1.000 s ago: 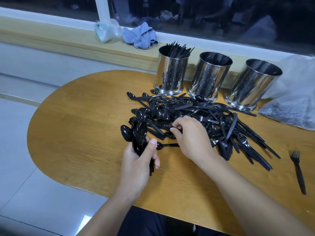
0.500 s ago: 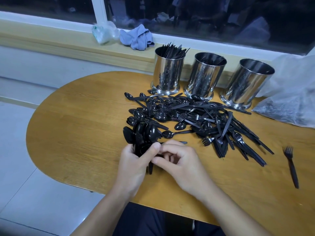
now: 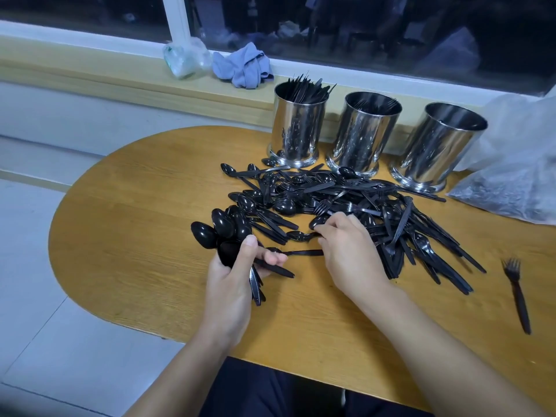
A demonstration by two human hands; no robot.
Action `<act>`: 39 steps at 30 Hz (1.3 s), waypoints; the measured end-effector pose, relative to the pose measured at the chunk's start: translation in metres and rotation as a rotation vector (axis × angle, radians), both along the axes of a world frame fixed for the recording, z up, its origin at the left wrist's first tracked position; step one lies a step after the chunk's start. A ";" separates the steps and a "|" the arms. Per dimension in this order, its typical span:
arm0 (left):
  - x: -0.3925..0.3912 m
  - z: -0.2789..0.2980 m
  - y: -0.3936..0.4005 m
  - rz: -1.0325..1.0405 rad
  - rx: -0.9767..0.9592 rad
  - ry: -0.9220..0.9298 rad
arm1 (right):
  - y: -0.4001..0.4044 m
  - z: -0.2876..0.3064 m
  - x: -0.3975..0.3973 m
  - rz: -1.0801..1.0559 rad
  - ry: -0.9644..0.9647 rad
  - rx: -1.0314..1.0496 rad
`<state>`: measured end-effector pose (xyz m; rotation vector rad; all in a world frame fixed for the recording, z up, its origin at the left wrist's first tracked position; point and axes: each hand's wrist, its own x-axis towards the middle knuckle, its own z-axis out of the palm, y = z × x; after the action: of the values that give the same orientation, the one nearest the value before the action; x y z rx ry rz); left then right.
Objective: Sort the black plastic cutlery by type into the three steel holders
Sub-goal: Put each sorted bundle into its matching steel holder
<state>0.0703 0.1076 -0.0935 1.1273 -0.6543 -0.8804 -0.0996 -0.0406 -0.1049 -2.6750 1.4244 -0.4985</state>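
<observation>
Gripping spoons [image 3: 224, 233] — left hand [image 3: 231, 284]; right hand [image 3: 346, 251] pinching.

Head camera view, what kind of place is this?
Probably a canteen or café seating area: a rounded wooden table against a window sill, three shiny steel cylindrical holders, and a pile of black plastic cutlery.

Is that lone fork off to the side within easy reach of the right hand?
Probably yes. The lone fork lies alone on bare table, nothing over it, though the right hand is busy at the pile.
</observation>
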 end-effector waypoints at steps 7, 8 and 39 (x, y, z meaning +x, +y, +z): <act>0.002 0.001 -0.002 0.064 0.011 0.037 | 0.006 0.012 -0.002 0.034 -0.044 0.010; 0.003 0.001 -0.001 0.051 0.013 0.004 | 0.008 0.014 0.000 0.042 -0.088 0.032; -0.070 0.009 -0.015 -0.147 0.035 -0.044 | 0.087 0.038 -0.043 0.118 -0.836 0.459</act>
<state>0.0006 0.0924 -0.0848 1.1430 -0.7675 -0.9975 -0.1421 0.0467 -0.0669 -1.8184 0.9615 -0.9765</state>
